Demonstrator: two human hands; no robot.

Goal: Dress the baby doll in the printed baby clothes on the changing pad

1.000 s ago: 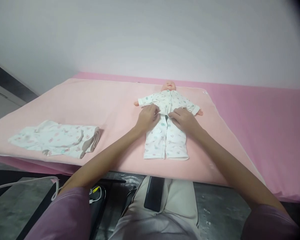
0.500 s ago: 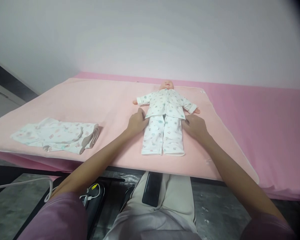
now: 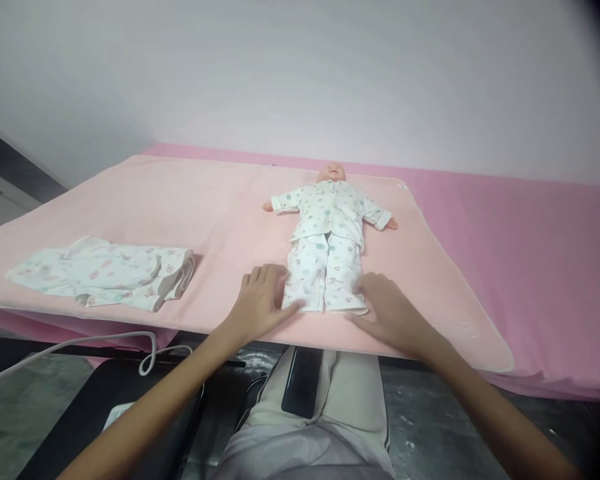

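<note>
A baby doll lies on its back with its arms spread, wearing a white printed top and matching pants. Beside the hem of the pants leg on the left is my left hand, fingers apart, its thumb reaching over the hem. My right hand is at the other leg's hem, thumb and fingers parted around its outer corner. Neither hand visibly grips the cloth. The doll's feet do not show.
Folded printed baby clothes lie on the left of the peach mat, which covers a pink sheet. A black phone rests on my lap. A white cable runs below the table edge at left.
Both hands have moved from the waist of the pants down to the leg hems, and their fingers have opened. The doll stays in place.
</note>
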